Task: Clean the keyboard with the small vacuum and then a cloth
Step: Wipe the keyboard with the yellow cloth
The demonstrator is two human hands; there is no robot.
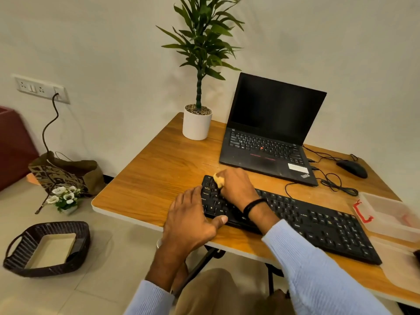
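Bunching a yellow cloth (218, 180) in curled fingers, the right hand (237, 187) presses it onto the black keyboard (318, 226), which lies along the table's (159, 178) front edge. The left hand (193, 221), fingers straight, rests on the keyboard's left end.

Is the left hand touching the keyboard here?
Touching. Head view shows the left hand on the left end of the keyboard, thumb lying across its front edge.

the long black plastic keyboard (318, 223) sits on an orange-brown wood-grain table (159, 178); the small yellow cloth (218, 180) shows at its far left.
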